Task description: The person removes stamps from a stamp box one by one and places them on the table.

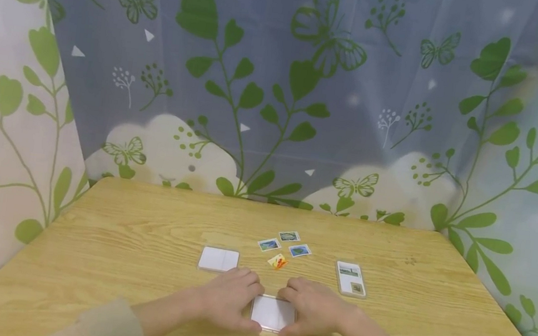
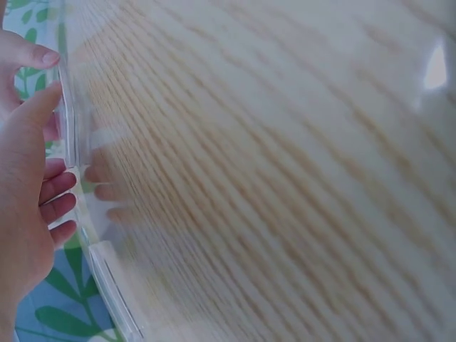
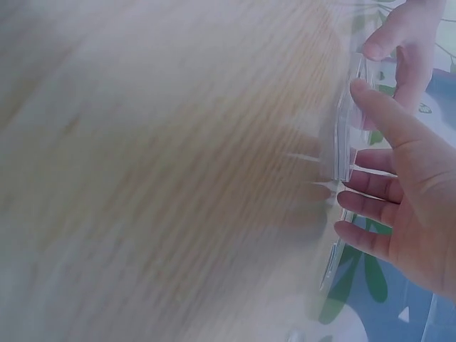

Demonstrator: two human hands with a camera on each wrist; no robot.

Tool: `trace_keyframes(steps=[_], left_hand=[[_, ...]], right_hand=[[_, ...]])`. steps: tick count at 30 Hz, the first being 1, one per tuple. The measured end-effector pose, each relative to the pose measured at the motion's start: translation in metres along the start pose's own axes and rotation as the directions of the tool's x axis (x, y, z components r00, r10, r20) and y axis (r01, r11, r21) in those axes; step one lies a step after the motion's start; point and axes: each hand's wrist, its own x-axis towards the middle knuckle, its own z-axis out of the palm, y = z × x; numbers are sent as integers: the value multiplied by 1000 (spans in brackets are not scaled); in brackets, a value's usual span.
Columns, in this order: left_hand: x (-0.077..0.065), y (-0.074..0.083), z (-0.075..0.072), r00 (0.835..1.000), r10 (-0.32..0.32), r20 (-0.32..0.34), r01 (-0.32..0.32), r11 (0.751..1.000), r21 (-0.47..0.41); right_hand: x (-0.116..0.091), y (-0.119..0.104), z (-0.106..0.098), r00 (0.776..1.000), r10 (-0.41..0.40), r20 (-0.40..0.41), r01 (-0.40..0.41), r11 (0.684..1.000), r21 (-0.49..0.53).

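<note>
A flat clear plastic case (image 1: 273, 313) with a blank white inside lies on the table near its front. My left hand (image 1: 231, 299) grips its left side, thumb at the near corner and fingers toward the far one. On the opposite side my right hand (image 1: 316, 310) holds it the same way. Both wrist views show the thumbs at the edge of this case (image 2: 69, 117), (image 3: 343, 135). Beyond it lie several small picture stamps (image 1: 278, 261), loosely grouped; one is orange and red, the others green or blue.
Another clear case (image 1: 219, 260) with a white inside lies beyond my left hand. To the right, a third case (image 1: 350, 279) stands lengthwise with two stamps showing in it. The wooden table (image 1: 103, 248) meets a leaf-and-butterfly curtain (image 1: 270, 78) at the back and sides.
</note>
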Motion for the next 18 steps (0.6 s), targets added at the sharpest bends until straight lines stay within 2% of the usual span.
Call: trace_keyframes(steps=[5,18], left_hand=[[0,1,-3,1000,12,-17,-12,1000,27],[2,5,-8,1000,0,29,-2,998,61]], right_hand=[[0,0,-2,1000,18,24,-18,1000,-8],[1,0,-2,1000,4,20,-4,1000,-1]])
